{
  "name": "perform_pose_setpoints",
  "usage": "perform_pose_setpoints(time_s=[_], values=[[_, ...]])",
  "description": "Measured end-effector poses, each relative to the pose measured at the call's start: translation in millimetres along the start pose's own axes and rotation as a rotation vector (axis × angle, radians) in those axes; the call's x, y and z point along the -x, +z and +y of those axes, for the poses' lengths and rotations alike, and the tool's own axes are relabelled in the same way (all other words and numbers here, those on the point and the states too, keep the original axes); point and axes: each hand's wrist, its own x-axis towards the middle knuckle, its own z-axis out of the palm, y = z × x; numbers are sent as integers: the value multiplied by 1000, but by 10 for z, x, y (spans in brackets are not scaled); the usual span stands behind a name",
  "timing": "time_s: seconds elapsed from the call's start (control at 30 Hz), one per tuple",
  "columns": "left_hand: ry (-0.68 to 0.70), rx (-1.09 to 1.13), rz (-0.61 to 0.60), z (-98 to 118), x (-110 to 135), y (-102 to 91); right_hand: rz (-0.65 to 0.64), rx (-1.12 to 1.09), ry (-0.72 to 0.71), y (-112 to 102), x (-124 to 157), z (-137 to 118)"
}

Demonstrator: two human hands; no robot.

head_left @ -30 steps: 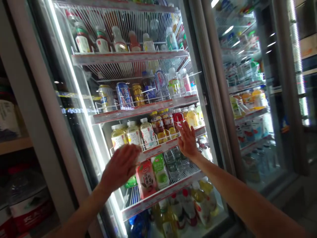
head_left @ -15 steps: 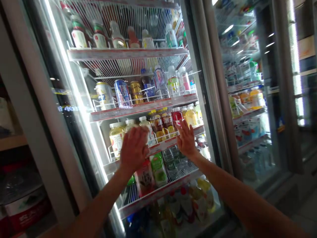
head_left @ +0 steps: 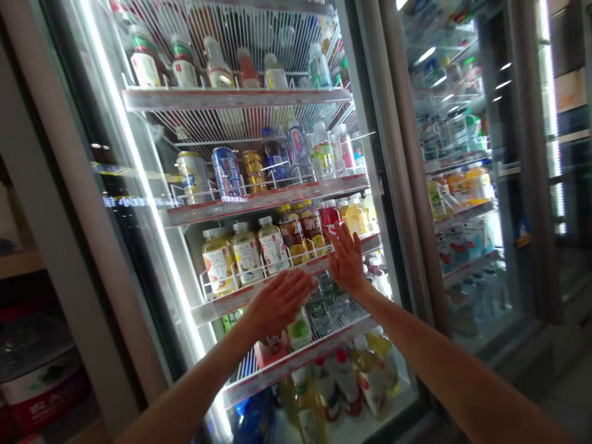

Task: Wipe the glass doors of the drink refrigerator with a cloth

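Observation:
Before the lit drinks cooler, my left hand [head_left: 280, 302] is held with its fingers stretched out to the right, overlapping the lower shelf and the green-labelled bottle [head_left: 300, 333]. My right hand [head_left: 346, 258] is raised with spread fingers in front of the brown-labelled bottles [head_left: 312, 228] and a red bottle [head_left: 329, 213]. Neither hand holds anything. Whether the palms touch the door glass [head_left: 161, 200], which carries reflections, I cannot tell. Pale yellow tea bottles [head_left: 218, 262] stand behind the wire rail left of my hands. Clear water bottles [head_left: 318, 308] show between them.
Higher shelves carry cans [head_left: 227, 172] and more bottles [head_left: 145, 65]. Bottles [head_left: 308, 407] also fill the bottom. A metal door frame [head_left: 402, 160] separates this cooler from another one [head_left: 462, 185] on the right. At the lower left sits a red-and-white package [head_left: 44, 394].
My left hand has moved down and to the right, uncovering the pale tea bottles, and its fingers now point rightward. My right hand has stayed almost in place.

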Motion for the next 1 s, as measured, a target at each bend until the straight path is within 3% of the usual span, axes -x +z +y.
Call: perform_pose_setpoints(time_s=[0.13,0.17,0.2,0.33,0.37,0.4,0.5,0.53,0.57,0.67,0.7,0.77,0.9,0.93,1.0], values=[[-475,-65,148,-185,-148,-43,6,-5,-1,2,2,5],[-517,-70,159,-192,-167,-42,6,-3,2,2,2,6],[-478,-65,148,-171,-172,-33,4,0,5,3,3,7],[36,12,-7,-41,-118,21,-6,11,1,3,4,10],[57,17,-14,-58,-115,17,-8,11,1,2,3,10],[-2,13,2,-100,-124,4,-11,10,2,2,3,9],[-412,-32,125,-241,-182,-48,-15,9,13,-1,2,4],[-465,-36,142,-247,-195,-54,-17,9,14,-2,2,2],[-431,-28,133,-225,-198,-49,-16,10,13,-3,2,0],[-58,21,19,-94,-167,0,-5,13,1,-3,1,-1],[11,27,-6,-81,-161,12,-1,15,-3,-4,0,0],[-53,11,6,-143,-175,9,4,17,-8,-7,-1,0],[-441,-49,151,-333,-233,-44,6,13,-10,-12,-8,-10],[-432,-46,155,-315,-225,-44,6,13,-10,-11,-8,-12],[-208,-9,97,-194,-175,-19,5,12,-5,-7,-7,-7]])
